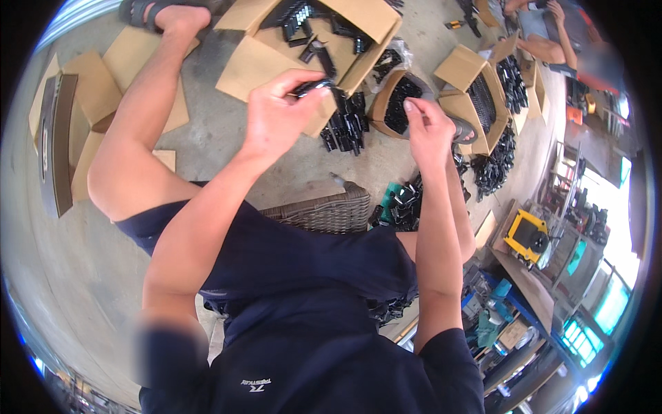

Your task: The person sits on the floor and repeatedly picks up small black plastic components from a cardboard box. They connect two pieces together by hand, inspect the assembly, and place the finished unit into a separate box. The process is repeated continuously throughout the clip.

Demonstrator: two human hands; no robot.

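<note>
My left hand (279, 114) is raised in front of me, shut on a small black elongated part (314, 86) pinched at the fingertips. It hovers over the flap of an open cardboard box (258, 62) that holds several black parts. My right hand (427, 127) is to the right, fingers curled with thumb and forefinger pinched together; I see nothing between them. It is just in front of a small brown carton (381, 96) filled with black parts. A pile of black parts (345, 127) lies on the concrete floor between my hands.
More open cartons of black parts (483, 103) and a loose heap (493, 165) lie at the right. A wicker seat (331, 210) is under me. Flattened cardboard (89, 103) lies at the left. Another person (552, 34) sits at the top right. A yellow machine (527, 234) stands at the right.
</note>
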